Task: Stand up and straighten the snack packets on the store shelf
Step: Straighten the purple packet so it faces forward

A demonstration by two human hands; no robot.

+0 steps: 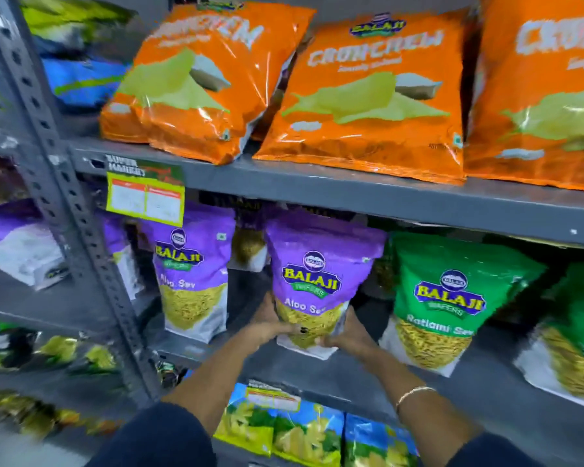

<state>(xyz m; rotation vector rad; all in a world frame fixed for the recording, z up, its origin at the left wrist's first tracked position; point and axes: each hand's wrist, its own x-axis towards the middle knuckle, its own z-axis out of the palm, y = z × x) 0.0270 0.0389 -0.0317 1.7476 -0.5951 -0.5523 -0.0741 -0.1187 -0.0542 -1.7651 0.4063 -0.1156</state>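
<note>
A purple Aloo Sev packet (317,278) stands upright on the middle shelf (351,372), gripped low down from both sides. My left hand (270,323) holds its lower left edge and my right hand (346,335) holds its lower right corner. A second purple Aloo Sev packet (193,274) stands upright to the left. To the right a green Ratlami Sev packet (449,298) leans slightly, and another green packet (580,328) sits at the frame's right edge. More purple packets are partly hidden behind the front row.
Orange chips bags (368,96) lie tilted on the upper shelf (317,183). A yellow price tag (145,200) hangs from its edge. A grey perforated upright (64,197) divides the shelving. Blue and yellow packets (304,433) fill the shelf below.
</note>
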